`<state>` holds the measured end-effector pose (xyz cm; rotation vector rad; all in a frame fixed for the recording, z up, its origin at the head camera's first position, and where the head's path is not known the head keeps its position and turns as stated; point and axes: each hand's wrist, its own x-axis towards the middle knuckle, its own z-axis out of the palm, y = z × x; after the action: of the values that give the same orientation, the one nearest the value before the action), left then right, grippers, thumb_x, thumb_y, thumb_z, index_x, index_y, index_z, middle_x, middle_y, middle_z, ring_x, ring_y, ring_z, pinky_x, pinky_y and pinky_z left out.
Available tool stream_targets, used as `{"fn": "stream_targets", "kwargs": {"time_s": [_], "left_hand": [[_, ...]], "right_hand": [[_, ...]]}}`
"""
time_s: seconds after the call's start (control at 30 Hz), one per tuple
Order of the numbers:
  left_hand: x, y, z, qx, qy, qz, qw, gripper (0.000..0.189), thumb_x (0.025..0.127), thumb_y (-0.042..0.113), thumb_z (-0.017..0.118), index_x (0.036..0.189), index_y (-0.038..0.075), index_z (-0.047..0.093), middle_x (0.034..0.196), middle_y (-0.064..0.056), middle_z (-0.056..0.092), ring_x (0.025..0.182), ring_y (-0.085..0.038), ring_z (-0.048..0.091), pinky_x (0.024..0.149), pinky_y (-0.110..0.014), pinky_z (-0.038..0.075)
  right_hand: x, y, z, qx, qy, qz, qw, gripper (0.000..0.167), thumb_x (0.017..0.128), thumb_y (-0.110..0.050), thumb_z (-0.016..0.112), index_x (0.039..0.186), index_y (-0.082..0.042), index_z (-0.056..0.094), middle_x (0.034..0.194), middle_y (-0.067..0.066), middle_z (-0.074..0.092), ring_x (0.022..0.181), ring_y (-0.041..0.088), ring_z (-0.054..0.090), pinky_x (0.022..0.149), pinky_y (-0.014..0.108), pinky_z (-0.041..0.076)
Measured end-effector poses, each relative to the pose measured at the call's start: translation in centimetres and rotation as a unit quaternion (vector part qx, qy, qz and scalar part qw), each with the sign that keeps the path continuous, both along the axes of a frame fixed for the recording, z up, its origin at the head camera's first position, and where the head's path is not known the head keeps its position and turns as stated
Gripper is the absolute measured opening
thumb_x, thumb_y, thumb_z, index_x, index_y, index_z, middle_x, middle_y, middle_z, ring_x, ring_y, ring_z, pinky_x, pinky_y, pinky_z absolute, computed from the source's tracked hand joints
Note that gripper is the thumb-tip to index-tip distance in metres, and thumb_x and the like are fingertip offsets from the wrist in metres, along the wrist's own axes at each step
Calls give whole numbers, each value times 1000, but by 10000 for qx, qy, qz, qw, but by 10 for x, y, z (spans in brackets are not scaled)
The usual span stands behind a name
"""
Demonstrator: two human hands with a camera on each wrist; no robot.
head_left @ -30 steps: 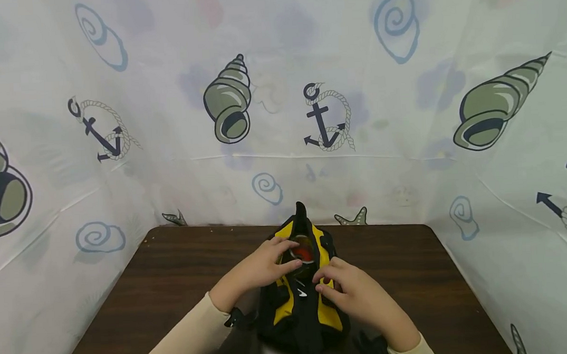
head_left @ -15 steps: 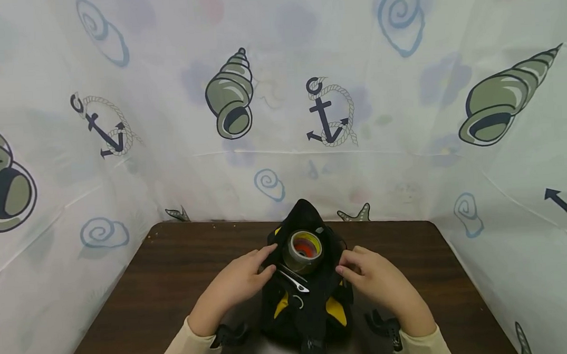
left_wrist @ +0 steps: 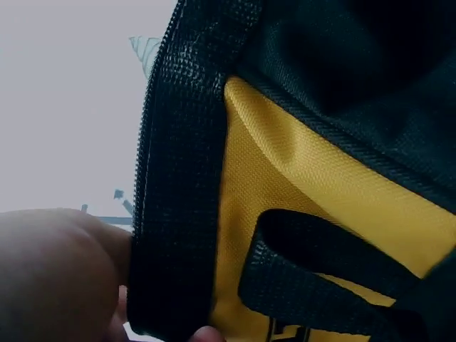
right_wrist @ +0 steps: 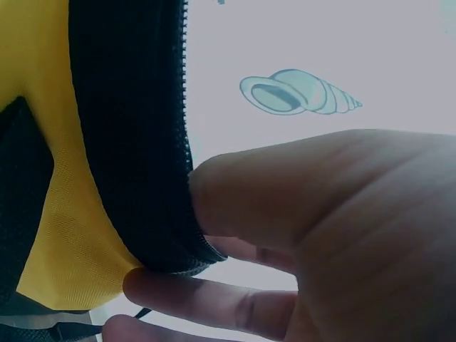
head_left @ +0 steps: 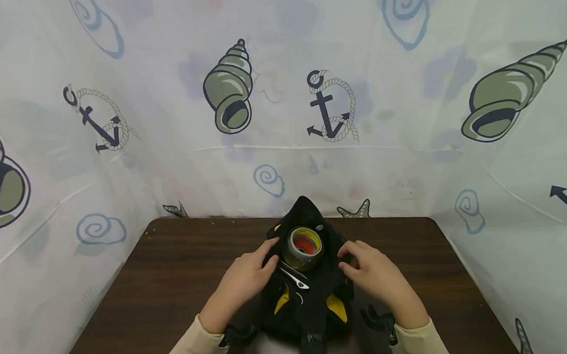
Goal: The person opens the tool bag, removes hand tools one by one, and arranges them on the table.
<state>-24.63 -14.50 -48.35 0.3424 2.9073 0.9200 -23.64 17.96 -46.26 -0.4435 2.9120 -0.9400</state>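
A black and yellow zippered bag (head_left: 313,315) stands on the table with its top spread open. Inside lie a roll of tape (head_left: 303,248) and a slim silver tool (head_left: 295,278) with a hole at its end. My left hand (head_left: 242,279) holds the bag's left rim; in the left wrist view its thumb lies against the zipper edge (left_wrist: 174,178) and a fingertip shows at the bottom. On the opposite side my right hand (head_left: 375,270) pinches the right rim. The right wrist view shows that rim (right_wrist: 135,142) between thumb and fingers.
The dark wooden table (head_left: 187,260) extends to both sides of the bag. A white curtain (head_left: 280,108) printed with shells and anchors hangs behind and along both sides. A black strap (head_left: 314,347) runs down the bag's near side.
My hands have moved apart, spreading the bag's opening wide. The tape roll and the silver tool now show more fully. Over the last half second the hands have barely moved.
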Motion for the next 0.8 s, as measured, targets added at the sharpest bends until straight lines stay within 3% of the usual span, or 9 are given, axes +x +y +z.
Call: {"fn": "stream_targets", "kwargs": {"time_s": [0.23, 0.63, 0.8], "left_hand": [[0, -9, 4, 150, -153, 256, 9994, 70, 104, 20, 55, 169, 42, 41, 53, 7, 35, 46, -13, 24, 48, -29, 24], [-11, -50, 22, 301, -702, 288, 9967, 72, 106, 21, 57, 171, 44, 35, 56, 4, 38, 47, -14, 29, 50, -30, 31], [-11, -55, 25, 384, -757, 230, 9961, 71, 107, 22, 57, 171, 43, 34, 56, 4, 38, 47, -15, 31, 50, -30, 34]], "right_hand": [[-2, 12, 3, -145, -68, -295, 9994, 21, 105, -22, 73, 126, -18, 74, 124, 1, 73, 90, 11, 67, 75, 35, 56], [-10, 41, 9, -102, -381, -956, 9946, 34, 107, -25, 69, 139, -11, 72, 125, 12, 75, 103, 25, 71, 79, 46, 59], [-13, 42, 7, -112, -407, -931, 9948, 37, 107, -24, 68, 140, -8, 71, 121, 11, 75, 102, 25, 71, 79, 45, 59]]}}
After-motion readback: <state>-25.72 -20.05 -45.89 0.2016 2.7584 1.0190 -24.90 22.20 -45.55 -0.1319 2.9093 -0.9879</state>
